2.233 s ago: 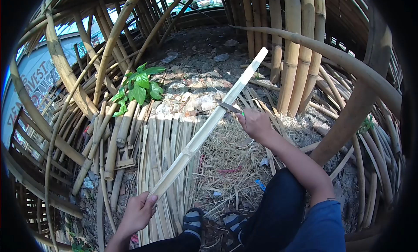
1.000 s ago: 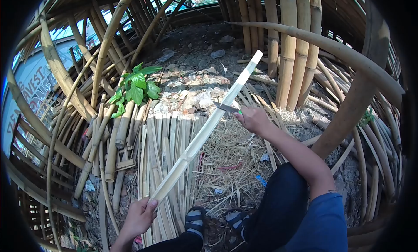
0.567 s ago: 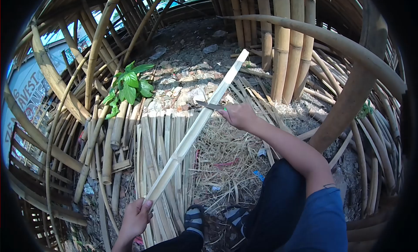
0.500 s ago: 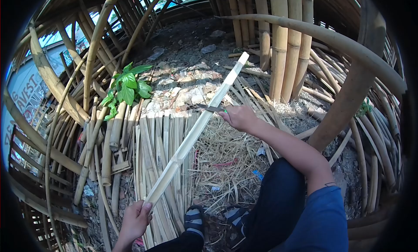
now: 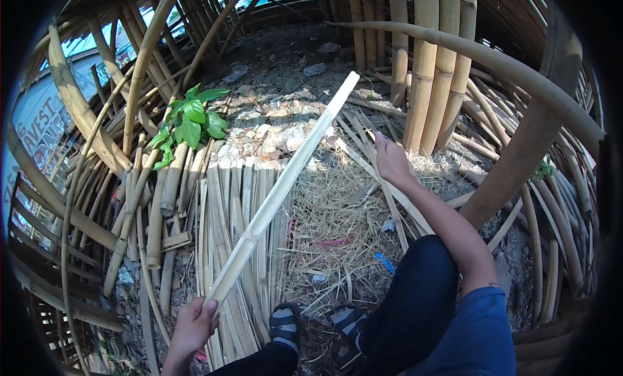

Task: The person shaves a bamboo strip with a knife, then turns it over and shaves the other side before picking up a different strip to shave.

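Note:
A long split bamboo strip (image 5: 256, 226) slants from the lower left up toward the rubble, its pale inner side facing up. My left hand (image 5: 195, 325) is closed around the strip's near end, thumb on top. My right hand (image 5: 394, 160) is raised to the right of the strip, apart from it, with fingers curled round a knife (image 5: 372, 136). Only a thin, dark bit of the blade shows, and the handle is hidden in the fist. Beneath the strip lie several split bamboo slats (image 5: 224, 213), side by side on the ground.
Straw-like shavings (image 5: 331, 226) cover the ground before my sandalled feet (image 5: 284, 324). Upright bamboo poles (image 5: 425, 71) and a thick slanting pole (image 5: 513, 155) stand at the right. A leafy plant (image 5: 191, 119) grows among bamboo pieces on the left. Stone rubble (image 5: 276, 132) lies ahead.
My right hand has moved right and slightly up, taking the knife off the strip. The strip's far end has shifted a little left; my left hand still grips the near end.

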Action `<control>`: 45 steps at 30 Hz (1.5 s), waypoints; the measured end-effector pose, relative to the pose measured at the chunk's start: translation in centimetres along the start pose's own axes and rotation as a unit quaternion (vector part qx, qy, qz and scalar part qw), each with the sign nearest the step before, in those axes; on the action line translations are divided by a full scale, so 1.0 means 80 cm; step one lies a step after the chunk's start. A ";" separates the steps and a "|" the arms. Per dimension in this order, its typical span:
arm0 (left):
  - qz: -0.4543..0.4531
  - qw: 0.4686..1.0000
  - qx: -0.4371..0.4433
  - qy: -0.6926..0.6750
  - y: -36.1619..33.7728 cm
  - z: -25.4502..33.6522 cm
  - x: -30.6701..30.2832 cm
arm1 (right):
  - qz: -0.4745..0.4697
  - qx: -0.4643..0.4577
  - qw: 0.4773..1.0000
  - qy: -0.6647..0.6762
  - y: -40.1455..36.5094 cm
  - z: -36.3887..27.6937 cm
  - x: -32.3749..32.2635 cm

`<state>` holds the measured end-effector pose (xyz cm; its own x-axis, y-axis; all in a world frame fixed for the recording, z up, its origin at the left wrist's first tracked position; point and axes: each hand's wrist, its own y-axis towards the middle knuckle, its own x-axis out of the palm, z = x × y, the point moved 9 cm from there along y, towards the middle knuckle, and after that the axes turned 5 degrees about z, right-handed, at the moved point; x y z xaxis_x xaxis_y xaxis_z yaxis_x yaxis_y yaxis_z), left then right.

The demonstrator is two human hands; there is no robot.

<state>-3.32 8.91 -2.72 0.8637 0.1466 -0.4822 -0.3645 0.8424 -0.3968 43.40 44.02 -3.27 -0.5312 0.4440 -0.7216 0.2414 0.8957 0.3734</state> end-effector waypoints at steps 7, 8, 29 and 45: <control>0.006 0.998 0.043 -0.053 0.014 0.035 0.008 | -0.176 -0.332 0.918 0.124 -0.150 -0.229 0.031; 0.003 0.998 0.052 -0.043 0.014 0.045 0.010 | -0.159 -0.389 0.895 0.152 -0.173 -0.250 0.030; 0.013 0.997 0.070 -0.024 -0.002 0.070 0.011 | 0.077 -0.573 0.815 0.048 -0.164 -0.265 0.008; -0.022 0.999 0.032 -0.029 -0.003 0.041 0.017 | 0.122 -0.601 0.790 -0.002 -0.137 -0.215 0.018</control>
<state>-0.92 10.59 -0.69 0.8983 0.1367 -0.4175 -0.3036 0.8801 -0.3650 26.02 34.41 1.63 -0.5846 0.6025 -0.5434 -0.6108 0.1140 0.7835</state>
